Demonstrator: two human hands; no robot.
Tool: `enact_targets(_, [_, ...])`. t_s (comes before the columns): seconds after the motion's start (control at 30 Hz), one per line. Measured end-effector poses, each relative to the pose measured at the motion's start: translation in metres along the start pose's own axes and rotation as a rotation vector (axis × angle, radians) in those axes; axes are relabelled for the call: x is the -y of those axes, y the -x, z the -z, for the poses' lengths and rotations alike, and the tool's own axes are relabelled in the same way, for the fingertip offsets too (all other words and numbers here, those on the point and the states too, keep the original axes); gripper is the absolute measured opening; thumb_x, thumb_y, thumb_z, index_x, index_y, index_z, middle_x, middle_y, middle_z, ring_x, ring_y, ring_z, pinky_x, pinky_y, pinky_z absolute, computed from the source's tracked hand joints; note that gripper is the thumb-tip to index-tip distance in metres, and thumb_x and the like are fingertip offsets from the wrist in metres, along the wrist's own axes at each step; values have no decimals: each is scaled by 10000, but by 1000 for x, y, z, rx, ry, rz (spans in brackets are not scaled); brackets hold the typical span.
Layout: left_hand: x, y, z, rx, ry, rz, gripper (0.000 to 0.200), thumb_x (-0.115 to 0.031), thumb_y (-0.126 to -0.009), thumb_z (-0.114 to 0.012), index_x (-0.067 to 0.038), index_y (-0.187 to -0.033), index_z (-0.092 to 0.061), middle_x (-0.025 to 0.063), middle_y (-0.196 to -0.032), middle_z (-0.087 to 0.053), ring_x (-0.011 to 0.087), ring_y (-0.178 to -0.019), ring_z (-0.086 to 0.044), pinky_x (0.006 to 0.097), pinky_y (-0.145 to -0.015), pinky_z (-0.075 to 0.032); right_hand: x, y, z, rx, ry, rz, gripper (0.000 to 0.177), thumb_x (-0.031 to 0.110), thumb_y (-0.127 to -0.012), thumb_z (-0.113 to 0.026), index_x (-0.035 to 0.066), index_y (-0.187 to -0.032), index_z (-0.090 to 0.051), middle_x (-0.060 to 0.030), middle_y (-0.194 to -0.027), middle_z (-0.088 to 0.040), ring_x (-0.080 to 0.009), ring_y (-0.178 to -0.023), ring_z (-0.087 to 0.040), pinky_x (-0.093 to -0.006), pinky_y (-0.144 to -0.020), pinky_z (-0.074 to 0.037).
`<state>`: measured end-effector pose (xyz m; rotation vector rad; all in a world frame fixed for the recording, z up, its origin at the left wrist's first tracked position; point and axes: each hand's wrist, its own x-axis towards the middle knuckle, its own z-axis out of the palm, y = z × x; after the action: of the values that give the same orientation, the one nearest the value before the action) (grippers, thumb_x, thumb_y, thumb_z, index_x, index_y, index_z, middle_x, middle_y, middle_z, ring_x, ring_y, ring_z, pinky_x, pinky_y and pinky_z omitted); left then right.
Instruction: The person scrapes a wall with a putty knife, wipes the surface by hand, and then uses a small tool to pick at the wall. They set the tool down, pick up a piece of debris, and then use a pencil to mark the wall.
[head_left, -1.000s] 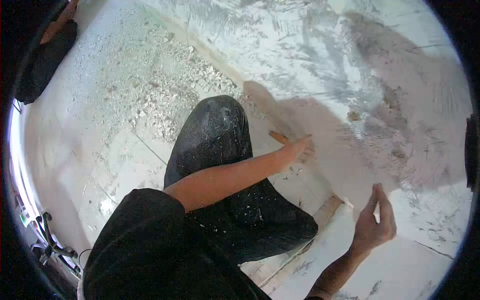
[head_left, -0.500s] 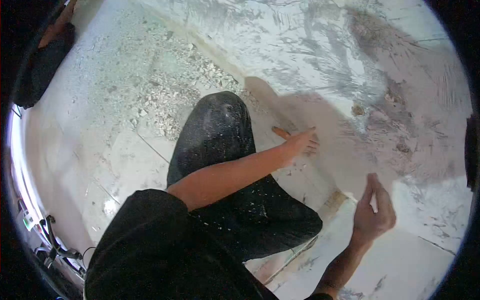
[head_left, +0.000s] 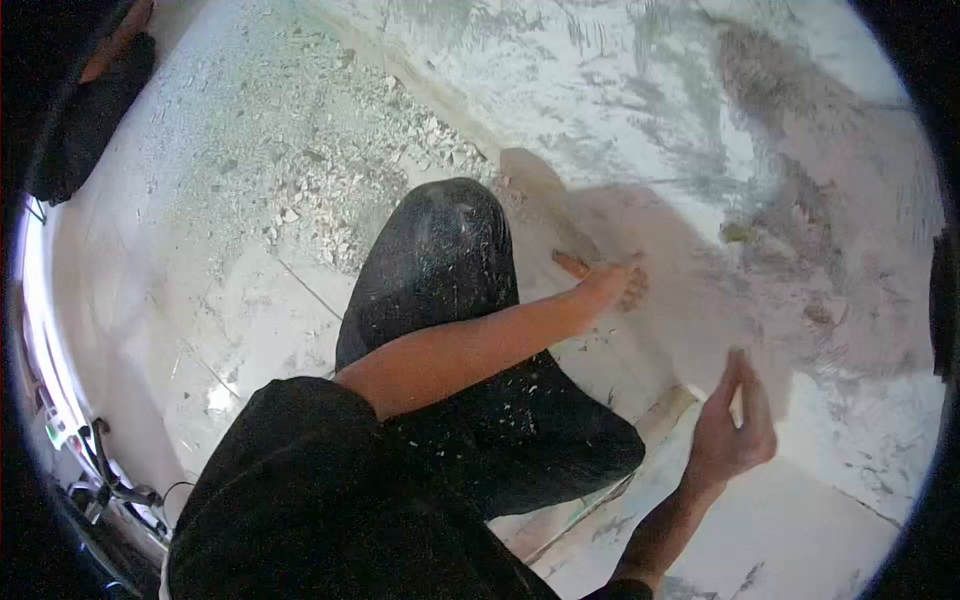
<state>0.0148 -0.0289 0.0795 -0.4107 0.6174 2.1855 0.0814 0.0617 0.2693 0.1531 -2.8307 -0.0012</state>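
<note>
My left hand (head_left: 612, 285) reaches across my bent knee (head_left: 440, 250) and grips a tool with a wooden handle (head_left: 570, 264), its working end hidden behind the fingers against the scraped wall (head_left: 680, 120). My right hand (head_left: 730, 430) is lower and to the right, near the wall's base. Its thumb and fingers are pinched around a thin pale piece (head_left: 738, 404) that is too small to identify. I am crouched in dark, dust-speckled trousers.
White rubble and chips (head_left: 330, 190) lie heaped on the tiled floor (head_left: 240, 330) along the wall's foot. A dark bag or garment (head_left: 85, 120) sits at the far left. Metal gear (head_left: 110, 490) shows at the lower left edge.
My left hand with the tool has shifted slightly right along the wall. My right hand has drifted a little left and down, fingers still pinched.
</note>
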Motion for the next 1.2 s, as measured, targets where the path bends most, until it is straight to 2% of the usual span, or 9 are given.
enact_targets(0.03, [-4, 1, -5, -36, 1, 4, 516, -468, -873, -481, 7, -1069, -530, 129, -1041, -576, 251, -970, -553, 355, -909, -421, 0, -3, -1, -137, -22, -91, 141, 93, -806, -567, 66, -904, -665, -155, -859, -653, -281, -795, -635, -344, -707, -497])
enact_targets(0.1, [-2, -1, -11, -54, -10, 10, 512, -468, -871, -486, 9, -1053, -529, 120, -1008, -578, 247, -954, -553, 348, -896, -428, -16, -6, -34, 305, 154, -233, 116, 112, -801, -606, 68, -886, -671, -142, -863, -660, -260, -767, -647, -343, -694, -509])
enact_targets(0.2, [-7, -15, 0, -92, -12, 46, 496, -465, -870, -488, 2, -1032, -525, 112, -998, -576, 238, -972, -548, 348, -886, -427, -10, 1, -32, 141, 104, 28, 134, 124, -813, -591, 56, -901, -664, -147, -857, -658, -259, -762, -646, -352, -679, -508])
enact_targets(0.27, [6, -5, 3, 21, 46, -97, 486, -459, -875, -472, -8, -1045, -526, 114, -1031, -575, 240, -971, -550, 353, -892, -417, -4, 4, -6, -270, 48, 57, 132, 71, -780, -613, 60, -905, -653, -140, -847, -659, -261, -739, -647, -340, -658, -514])
enact_targets(0.37, [-1, 0, -5, -100, -61, -63, 486, -452, -883, -452, -12, -1077, -520, 112, -1045, -576, 241, -976, -551, 368, -898, -415, -19, 3, -20, 84, 226, 82, 190, 11, -734, -657, 66, -916, -655, -128, -841, -663, -244, -709, -656, -320, -613, -523])
enact_targets(0.5, [-4, 8, -8, -138, -77, -39, 489, -443, -891, -438, -16, -1121, -503, 107, -1060, -569, 231, -1015, -529, 368, -910, -405, 5, 7, 22, -135, 50, 78, 146, 47, -767, -627, 59, -910, -656, -149, -868, -657, -264, -724, -649, -340, -631, -516])
enact_targets(0.63, [-6, 6, -12, -113, -52, -36, 518, -455, -884, -442, -13, -1151, -486, 110, -1100, -554, 230, -1056, -499, 370, -922, -398, -22, 5, -27, 136, 302, 72, 145, 78, -769, -622, 79, -908, -663, -135, -861, -658, -248, -726, -647, -333, -625, -513])
enact_targets(1.1, [3, -13, 7, -53, -185, -17, 377, -350, -873, -448, -73, -1124, -496, 86, -1139, -551, 233, -1038, -532, 365, -880, -430, -16, -3, -32, 233, 296, 189, 89, 87, -775, -641, 66, -854, -675, -119, -832, -666, -259, -766, -654, -329, -670, -516])
enact_targets(1.2, [13, -12, 13, -130, -77, -81, 351, -310, -865, -416, -81, -1117, -500, 91, -1061, -525, 195, -900, -532, 338, -747, -445, -7, -7, -19, 90, 144, 187, 127, 72, -772, -620, 66, -893, -657, -125, -826, -657, -272, -749, -640, -350, -657, -509])
